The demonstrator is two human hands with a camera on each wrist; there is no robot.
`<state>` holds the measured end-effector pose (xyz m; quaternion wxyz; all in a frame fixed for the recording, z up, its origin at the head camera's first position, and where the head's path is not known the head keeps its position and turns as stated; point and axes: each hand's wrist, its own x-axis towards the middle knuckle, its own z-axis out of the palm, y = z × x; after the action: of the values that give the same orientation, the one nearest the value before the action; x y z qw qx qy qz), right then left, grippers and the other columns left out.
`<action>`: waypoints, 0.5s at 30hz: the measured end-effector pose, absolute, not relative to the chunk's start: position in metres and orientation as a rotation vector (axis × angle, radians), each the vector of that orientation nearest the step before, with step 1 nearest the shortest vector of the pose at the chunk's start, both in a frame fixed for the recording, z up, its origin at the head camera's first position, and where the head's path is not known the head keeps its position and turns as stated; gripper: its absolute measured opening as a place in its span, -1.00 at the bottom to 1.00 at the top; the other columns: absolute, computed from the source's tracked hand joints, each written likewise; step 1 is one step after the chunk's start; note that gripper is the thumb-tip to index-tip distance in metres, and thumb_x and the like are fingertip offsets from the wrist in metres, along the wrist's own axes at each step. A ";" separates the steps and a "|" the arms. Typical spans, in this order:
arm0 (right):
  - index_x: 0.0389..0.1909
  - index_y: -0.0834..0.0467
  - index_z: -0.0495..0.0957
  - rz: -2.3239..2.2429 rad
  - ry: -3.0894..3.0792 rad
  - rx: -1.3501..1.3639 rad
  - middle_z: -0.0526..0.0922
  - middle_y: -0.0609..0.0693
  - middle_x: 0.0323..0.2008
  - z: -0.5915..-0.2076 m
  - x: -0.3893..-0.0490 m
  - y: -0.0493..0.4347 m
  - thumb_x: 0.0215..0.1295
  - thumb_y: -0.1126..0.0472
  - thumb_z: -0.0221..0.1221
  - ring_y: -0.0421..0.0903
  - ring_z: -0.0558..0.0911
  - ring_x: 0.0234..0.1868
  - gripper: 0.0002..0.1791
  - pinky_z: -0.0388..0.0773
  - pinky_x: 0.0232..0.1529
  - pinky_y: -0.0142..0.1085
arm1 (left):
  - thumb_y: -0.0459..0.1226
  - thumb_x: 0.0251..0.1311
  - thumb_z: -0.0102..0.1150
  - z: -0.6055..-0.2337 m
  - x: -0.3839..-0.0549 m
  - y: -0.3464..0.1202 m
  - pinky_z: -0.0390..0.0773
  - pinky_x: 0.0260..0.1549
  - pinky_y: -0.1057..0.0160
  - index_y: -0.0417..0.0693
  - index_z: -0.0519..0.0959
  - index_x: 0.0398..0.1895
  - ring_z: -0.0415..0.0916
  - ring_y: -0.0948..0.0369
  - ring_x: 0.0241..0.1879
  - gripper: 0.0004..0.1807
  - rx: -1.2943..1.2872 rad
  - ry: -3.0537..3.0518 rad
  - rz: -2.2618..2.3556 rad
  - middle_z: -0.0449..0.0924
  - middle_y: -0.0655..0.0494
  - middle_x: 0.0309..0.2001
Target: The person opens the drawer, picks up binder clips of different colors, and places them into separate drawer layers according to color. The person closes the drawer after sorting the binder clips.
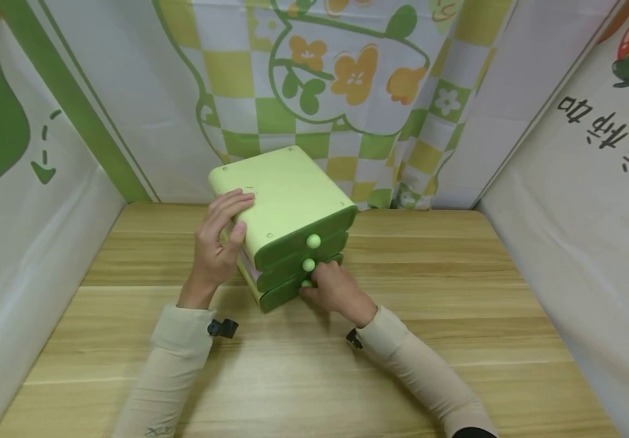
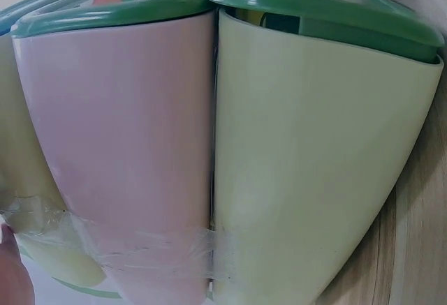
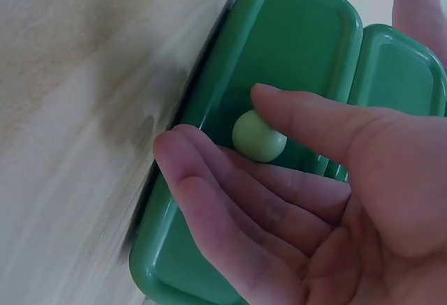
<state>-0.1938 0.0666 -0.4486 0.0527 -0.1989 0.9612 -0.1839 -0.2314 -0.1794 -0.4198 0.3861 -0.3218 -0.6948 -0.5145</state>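
A small three-tier drawer cabinet, pale yellow-green on top with green fronts, stands at an angle on the table. My left hand rests on its upper left edge, fingers lying on the top. Only a bit of that hand shows in the left wrist view. At the bottom drawer, my right hand pinches the round light-green knob between thumb and fingers. In the left wrist view the bottom drawer front stands slightly out from its pale casing; a pinkish casing sits beside it.
Wood-grain tabletop surrounds the cabinet. Behind it hangs a checked, flower-patterned cloth, with printed white side panels at left and right. Clear tape crosses the cabinet's side.
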 end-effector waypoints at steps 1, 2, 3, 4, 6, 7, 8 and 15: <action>-0.76 -0.01 0.25 -0.570 2.912 -0.602 0.23 -0.20 -0.77 -0.448 -0.194 0.067 0.33 0.08 0.40 -0.25 0.33 -0.68 -0.41 0.26 -0.66 -0.41 | -0.25 0.36 -0.04 -0.420 -0.231 -0.180 0.23 0.61 -0.11 -0.26 0.68 0.19 0.44 -0.15 0.44 -0.54 -0.819 -1.771 -1.309 0.68 -0.22 0.24; -0.76 0.00 0.25 -0.582 2.907 -0.603 0.22 -0.20 -0.77 -0.448 -0.195 0.067 0.32 0.08 0.40 -0.26 0.32 -0.69 -0.41 0.25 -0.67 -0.42 | -0.25 0.37 -0.04 -0.420 -0.231 -0.180 0.23 0.61 -0.12 -0.26 0.68 0.19 0.43 -0.15 0.44 -0.54 -0.819 -1.772 -1.307 0.68 -0.22 0.25; -0.77 0.00 0.25 -0.594 2.898 -0.603 0.21 -0.21 -0.78 -0.449 -0.195 0.067 0.32 0.09 0.40 -0.27 0.31 -0.71 -0.41 0.24 -0.68 -0.43 | -0.25 0.36 -0.04 -0.419 -0.231 -0.180 0.23 0.61 -0.13 -0.26 0.68 0.19 0.43 -0.15 0.45 -0.54 -0.818 -1.774 -1.305 0.68 -0.22 0.25; -0.78 0.00 0.26 -0.613 2.889 -0.603 0.20 -0.22 -0.80 -0.449 -0.196 0.067 0.32 0.09 0.41 -0.28 0.30 -0.72 -0.41 0.23 -0.70 -0.44 | -0.25 0.37 -0.04 -0.419 -0.231 -0.180 0.22 0.61 -0.13 -0.26 0.67 0.19 0.43 -0.15 0.45 -0.54 -0.818 -1.774 -1.304 0.68 -0.22 0.25; -0.80 0.01 0.27 -0.638 2.877 -0.618 0.19 -0.25 -0.82 -0.450 -0.197 0.068 0.32 0.09 0.41 -0.31 0.27 -0.75 -0.40 0.20 -0.72 -0.45 | -0.26 0.37 -0.04 -0.418 -0.231 -0.181 0.21 0.62 -0.15 -0.26 0.67 0.20 0.43 -0.15 0.45 -0.53 -0.817 -1.774 -1.302 0.67 -0.22 0.26; -0.80 0.02 0.29 -0.654 2.868 -0.627 0.18 -0.25 -0.83 -0.450 -0.198 0.069 0.32 0.09 0.41 -0.32 0.26 -0.76 -0.41 0.19 -0.73 -0.46 | -0.26 0.36 -0.04 -0.418 -0.231 -0.181 0.20 0.62 -0.15 -0.26 0.67 0.20 0.43 -0.15 0.46 -0.53 -0.815 -1.776 -1.299 0.67 -0.22 0.27; -0.80 0.04 0.31 -0.666 2.858 -0.639 0.19 -0.25 -0.83 -0.451 -0.199 0.070 0.32 0.09 0.41 -0.32 0.26 -0.76 -0.42 0.18 -0.72 -0.46 | -0.26 0.36 -0.04 -0.418 -0.230 -0.182 0.19 0.63 -0.16 -0.26 0.67 0.20 0.43 -0.15 0.46 -0.53 -0.810 -1.780 -1.296 0.66 -0.21 0.28; -0.18 0.16 0.67 -0.787 2.774 -0.698 0.61 -0.05 -0.47 -0.452 -0.198 0.079 0.33 0.10 0.41 -0.25 0.47 -0.49 -0.78 0.44 -0.47 -0.39 | -0.32 0.35 -0.05 -0.417 -0.227 -0.187 0.16 0.66 -0.11 -0.30 0.60 0.29 0.33 -0.13 0.55 -0.50 -0.803 -1.818 -1.250 0.56 -0.22 0.41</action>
<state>-0.1984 0.0791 -0.4524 0.0873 -0.2345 0.9314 -0.2643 -0.2266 -0.1868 -0.4167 0.3865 -0.3156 -0.7140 -0.4912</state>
